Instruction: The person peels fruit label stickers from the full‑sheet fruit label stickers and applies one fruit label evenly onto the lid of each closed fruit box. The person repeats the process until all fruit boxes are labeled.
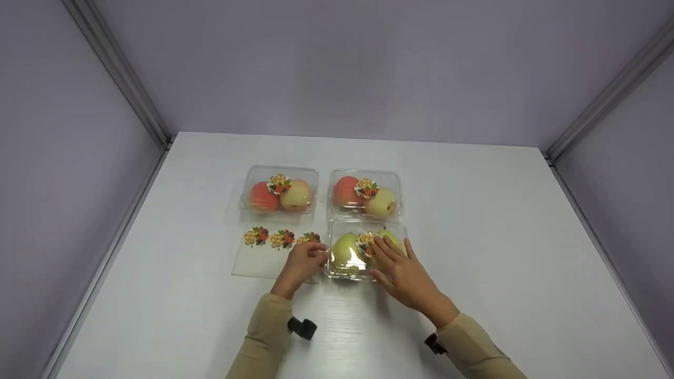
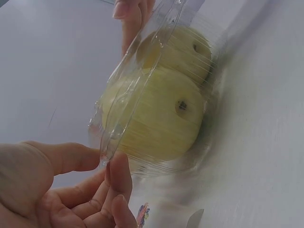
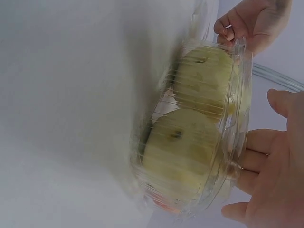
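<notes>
A clear plastic clamshell box (image 1: 345, 271) holds two yellow-green pears (image 1: 345, 250), seen from their bottom ends in both wrist views. On its lid lies a fruit-patterned sticker (image 1: 364, 245), partly covered by fingertips. My left hand (image 1: 304, 263) pinches the box's left rim (image 2: 111, 142) between thumb and forefinger. With straight fingers, my right hand (image 1: 408, 276) rests on the lid's right half, its fingertips at the sticker. Left of the box, partly under my left hand, is a white sticker sheet (image 1: 258, 263) with a row of three similar stickers (image 1: 282, 239).
Two more clamshell boxes stand behind, a left one (image 1: 253, 176) and a right one (image 1: 392, 181). Each contains a red and a pale fruit and bears a sticker on its lid. The white table (image 1: 489, 237) is bounded by grey walls at the back and sides.
</notes>
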A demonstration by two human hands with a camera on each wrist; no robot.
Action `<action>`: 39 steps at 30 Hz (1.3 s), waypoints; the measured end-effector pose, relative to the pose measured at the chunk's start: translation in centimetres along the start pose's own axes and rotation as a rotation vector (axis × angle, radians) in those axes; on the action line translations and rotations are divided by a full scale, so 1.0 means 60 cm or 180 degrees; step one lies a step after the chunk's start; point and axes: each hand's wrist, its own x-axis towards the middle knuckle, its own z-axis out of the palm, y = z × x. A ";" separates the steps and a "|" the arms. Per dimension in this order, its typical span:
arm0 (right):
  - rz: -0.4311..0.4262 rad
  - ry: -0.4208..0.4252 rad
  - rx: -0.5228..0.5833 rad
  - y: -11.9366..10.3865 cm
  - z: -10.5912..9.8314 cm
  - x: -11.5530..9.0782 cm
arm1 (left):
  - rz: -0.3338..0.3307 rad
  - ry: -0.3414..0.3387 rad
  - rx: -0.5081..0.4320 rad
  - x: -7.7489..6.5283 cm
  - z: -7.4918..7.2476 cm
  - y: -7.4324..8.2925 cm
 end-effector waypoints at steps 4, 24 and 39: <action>-0.0054 0.0092 0.0204 -0.001 0.000 -0.001 | -0.0040 0.0001 -0.0006 0.000 -0.001 0.000; 0.0438 0.1061 0.1005 0.006 -0.015 0.006 | 0.0041 -0.0037 0.0026 0.000 -0.001 -0.004; 0.1307 0.1085 0.1132 0.046 -0.040 0.007 | -0.0058 -0.0088 0.0013 0.004 -0.004 0.001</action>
